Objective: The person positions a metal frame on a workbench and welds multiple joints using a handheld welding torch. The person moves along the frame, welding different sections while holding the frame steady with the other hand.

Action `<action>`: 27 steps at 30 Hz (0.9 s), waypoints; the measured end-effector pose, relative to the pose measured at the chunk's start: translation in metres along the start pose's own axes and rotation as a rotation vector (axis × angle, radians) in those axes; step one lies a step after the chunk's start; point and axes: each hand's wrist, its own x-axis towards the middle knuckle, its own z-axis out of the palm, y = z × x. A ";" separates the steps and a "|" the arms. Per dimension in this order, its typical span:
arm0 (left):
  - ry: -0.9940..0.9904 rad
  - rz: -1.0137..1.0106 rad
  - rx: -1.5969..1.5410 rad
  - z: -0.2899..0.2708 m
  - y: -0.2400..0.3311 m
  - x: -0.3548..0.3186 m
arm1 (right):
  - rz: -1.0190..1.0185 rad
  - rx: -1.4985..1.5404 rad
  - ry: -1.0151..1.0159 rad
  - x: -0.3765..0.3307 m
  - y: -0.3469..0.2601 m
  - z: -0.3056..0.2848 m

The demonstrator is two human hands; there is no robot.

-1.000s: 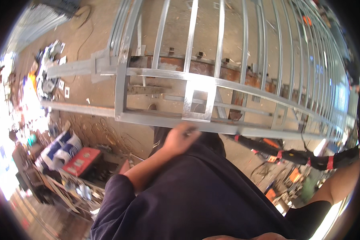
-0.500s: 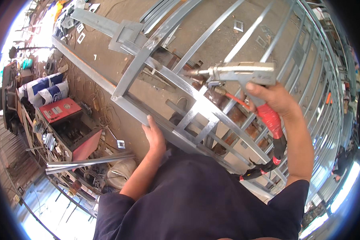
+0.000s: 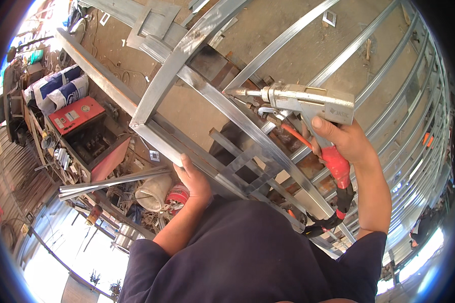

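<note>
In my right hand (image 3: 350, 140) is a pistol-shaped welding gun (image 3: 308, 98) with a silver body and a red-wrapped handle. My fingers wrap that handle. Its slim nozzle points left, with the tip at or very near the joint where a slat (image 3: 268, 55) meets a long bar (image 3: 212, 93) of the metal frame. A red tube runs beneath the gun, and a black cable with red tape (image 3: 344, 202) hangs from the handle. My left hand (image 3: 194, 181) is on the frame's near edge tube (image 3: 159, 144), thumb lying on top; its other fingers are mostly hidden.
At left stands a red-topped machine box (image 3: 78, 115), beside blue-and-white sacks (image 3: 68, 96). Loose metal strips (image 3: 106, 184) and a pale bucket (image 3: 151, 194) lie nearer me. Flat plates with square cutouts (image 3: 154, 25) rest at the far left of the frame.
The view has shifted slightly. The gun's nozzle has come closer to the joint, and the bright glare on the frame's crosspiece has faded. Both hands keep their holds.
</note>
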 end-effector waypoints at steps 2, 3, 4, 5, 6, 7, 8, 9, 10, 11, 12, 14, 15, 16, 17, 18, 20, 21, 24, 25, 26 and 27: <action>-0.006 0.001 0.008 -0.002 -0.003 0.001 | -0.004 -0.010 -0.008 -0.001 0.006 -0.003; -0.016 0.003 -0.001 -0.003 -0.003 0.001 | 0.005 -0.006 -0.013 -0.002 0.006 -0.002; -0.025 0.005 -0.014 -0.003 -0.003 0.001 | 0.014 -0.003 -0.018 -0.003 0.003 -0.001; -0.034 0.007 -0.026 -0.003 -0.004 0.002 | 0.022 -0.001 -0.024 -0.004 -0.001 0.001; -0.032 0.018 -0.017 -0.003 -0.005 0.002 | 0.024 -0.002 -0.023 -0.005 -0.004 0.004; -0.029 0.030 -0.010 -0.003 -0.005 0.003 | 0.024 -0.005 -0.022 -0.006 -0.009 0.007; -0.027 0.042 -0.002 -0.002 -0.005 0.003 | 0.025 -0.008 -0.021 -0.006 -0.012 0.009; -0.017 0.032 -0.014 -0.001 -0.004 0.002 | 0.032 -0.011 -0.022 -0.007 -0.013 0.011; -0.010 0.023 -0.025 0.002 0.000 0.000 | 0.038 -0.012 -0.021 -0.008 -0.014 0.011; -0.032 0.021 -0.019 0.000 -0.001 0.001 | 0.043 -0.014 -0.020 -0.009 -0.014 0.012; -0.049 0.015 -0.019 -0.001 -0.001 0.002 | 0.046 -0.018 -0.022 -0.010 -0.016 0.012; -0.077 0.003 -0.021 -0.005 -0.003 0.002 | 0.052 -0.028 -0.031 -0.010 -0.019 0.013; -0.066 0.008 -0.013 -0.006 -0.005 0.002 | 0.029 -0.031 -0.018 -0.010 -0.018 0.015; -0.055 0.013 -0.005 -0.006 -0.007 0.003 | 0.006 -0.035 -0.003 -0.010 -0.016 0.018; -0.044 0.018 0.002 -0.006 -0.008 0.003 | -0.017 -0.039 0.011 -0.011 -0.015 0.020; -0.047 0.027 0.008 -0.006 -0.008 0.004 | -0.031 -0.043 0.004 -0.010 -0.016 0.021; -0.051 0.044 0.019 -0.006 -0.008 0.003 | -0.057 -0.051 -0.013 -0.008 -0.017 0.022; -0.050 0.042 0.021 -0.008 -0.011 0.004 | -0.037 -0.049 -0.023 -0.008 -0.019 0.022; -0.053 0.041 0.037 -0.016 -0.022 0.010 | 0.012 -0.044 -0.046 -0.008 -0.022 0.021; -0.057 0.045 0.045 -0.017 -0.023 0.012 | 0.018 -0.044 -0.049 -0.008 -0.022 0.020; -0.061 0.050 0.053 -0.017 -0.023 0.012 | 0.023 -0.044 -0.053 -0.008 -0.022 0.020; -0.047 0.041 0.040 -0.015 -0.022 0.011 | 0.047 -0.041 -0.017 -0.009 -0.019 0.019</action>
